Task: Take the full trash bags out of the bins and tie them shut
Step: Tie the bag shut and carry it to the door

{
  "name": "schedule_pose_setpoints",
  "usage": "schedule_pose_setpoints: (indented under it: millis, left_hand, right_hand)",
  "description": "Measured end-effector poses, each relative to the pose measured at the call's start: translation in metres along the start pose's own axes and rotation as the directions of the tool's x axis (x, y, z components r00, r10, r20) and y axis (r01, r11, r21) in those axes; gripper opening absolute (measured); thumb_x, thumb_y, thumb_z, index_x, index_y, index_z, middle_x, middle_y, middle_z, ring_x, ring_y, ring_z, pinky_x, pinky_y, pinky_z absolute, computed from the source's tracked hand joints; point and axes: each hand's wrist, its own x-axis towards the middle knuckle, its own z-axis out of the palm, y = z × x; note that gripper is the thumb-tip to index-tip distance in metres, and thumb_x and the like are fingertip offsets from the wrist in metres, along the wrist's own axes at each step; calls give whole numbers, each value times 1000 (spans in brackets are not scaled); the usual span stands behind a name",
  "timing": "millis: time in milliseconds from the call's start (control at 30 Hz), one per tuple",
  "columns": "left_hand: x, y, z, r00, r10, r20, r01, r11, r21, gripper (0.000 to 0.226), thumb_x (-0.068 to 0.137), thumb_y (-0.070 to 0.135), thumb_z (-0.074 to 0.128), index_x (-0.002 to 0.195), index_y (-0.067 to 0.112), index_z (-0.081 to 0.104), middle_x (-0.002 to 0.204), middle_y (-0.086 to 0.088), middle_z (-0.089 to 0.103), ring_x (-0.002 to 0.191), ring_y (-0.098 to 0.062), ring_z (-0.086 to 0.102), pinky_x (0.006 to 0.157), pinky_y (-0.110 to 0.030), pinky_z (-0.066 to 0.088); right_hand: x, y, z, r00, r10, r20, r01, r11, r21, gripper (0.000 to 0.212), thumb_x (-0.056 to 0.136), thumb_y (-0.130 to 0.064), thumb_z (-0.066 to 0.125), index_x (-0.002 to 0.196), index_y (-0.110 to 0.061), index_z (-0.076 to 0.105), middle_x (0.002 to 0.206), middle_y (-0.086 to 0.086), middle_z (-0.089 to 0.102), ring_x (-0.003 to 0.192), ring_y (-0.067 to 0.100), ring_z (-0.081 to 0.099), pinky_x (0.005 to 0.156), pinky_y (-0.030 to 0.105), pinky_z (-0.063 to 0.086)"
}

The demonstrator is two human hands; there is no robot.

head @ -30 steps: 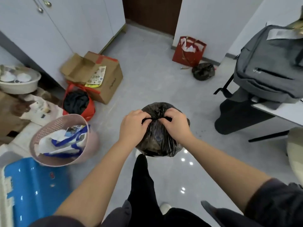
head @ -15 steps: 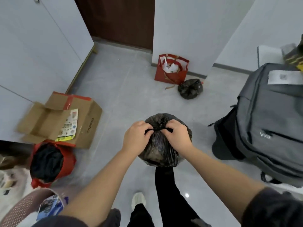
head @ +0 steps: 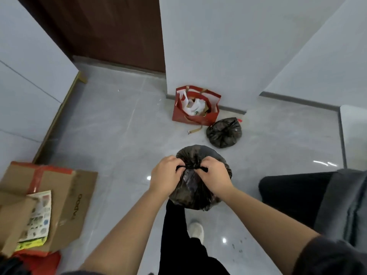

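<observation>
Person has advanced toward the far wall (head: 218,46). Trash bag (head: 198,187) held clear of the floor (head: 119,135); left hand (head: 165,176) and right hand (head: 215,178) each pinch a knot end at its neck. Knot looks nearly tight. Second bag (head: 224,132) lies tied at the floor's far edge.

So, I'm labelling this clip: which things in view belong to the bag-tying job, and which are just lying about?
Job: left hand, right hand, the black trash bag they pinch at its neck, the tied black bag on the floor.
Lying about: red paper bag, cardboard box, leaflet on it.
</observation>
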Motion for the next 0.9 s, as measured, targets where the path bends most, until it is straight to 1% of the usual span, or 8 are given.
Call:
schedule_pose_setpoints:
  millis: [133,233,367,433,633,767,900]
  left_hand:
    - [103,-19,33,995,10,96,-15,999,48,15,89,26,56,97,27,69,99,10,63,93,-12,57,68,-24,40]
    - [177,-44,73,989,10,145,-20,998,67,17,89,24,56,100,28,69,102,10,64,94,-14,59,71,-27,46]
    - [260,-85,139,981,9,192,-31,993,112,18,90,23,55,101,28,69,105,9,63,96,-14,58,74,-30,48]
    - [294,-106,173,978,15,206,-44,990,136,19,90,22,54,102,27,68,106,8,63,96,-15,58,75,-31,49]
    - [378,-162,262,971,54,235,-97,980,173,20,91,20,53,103,24,69,108,4,64,96,-19,60,75,-33,49]
    - [413,-179,293,973,88,213,-131,972,197,22,91,19,52,105,22,68,109,3,65,99,-21,60,75,-32,48]
    - [439,-188,308,985,78,155,-116,959,258,23,90,23,52,105,29,68,109,7,68,99,-21,62,72,-30,45]
  right_hand:
    - [89,40,18,994,104,20,-104,995,-5,16,84,-19,64,75,-5,65,87,3,59,79,20,57,72,40,49]
    - [152,78,47,984,180,7,-180,983,41,17,84,-17,64,71,-8,61,83,1,57,75,19,55,70,37,49]
    - [229,139,101,970,242,-17,-240,969,59,14,85,-16,62,79,-5,68,88,3,61,78,21,59,71,39,50]
    - [263,170,128,968,250,-13,-249,967,59,14,85,-17,61,81,-6,69,90,3,61,78,21,59,71,40,51]
    - [349,254,192,972,234,17,-235,970,58,15,84,-18,61,79,-5,68,91,2,61,80,22,59,72,41,52]
    - [384,284,212,977,214,4,-214,976,50,13,82,-17,62,77,-7,67,89,2,61,80,23,59,71,42,53]
    - [411,297,221,978,209,-18,-208,976,65,14,81,-17,63,77,-5,68,89,5,62,80,26,59,71,41,52]
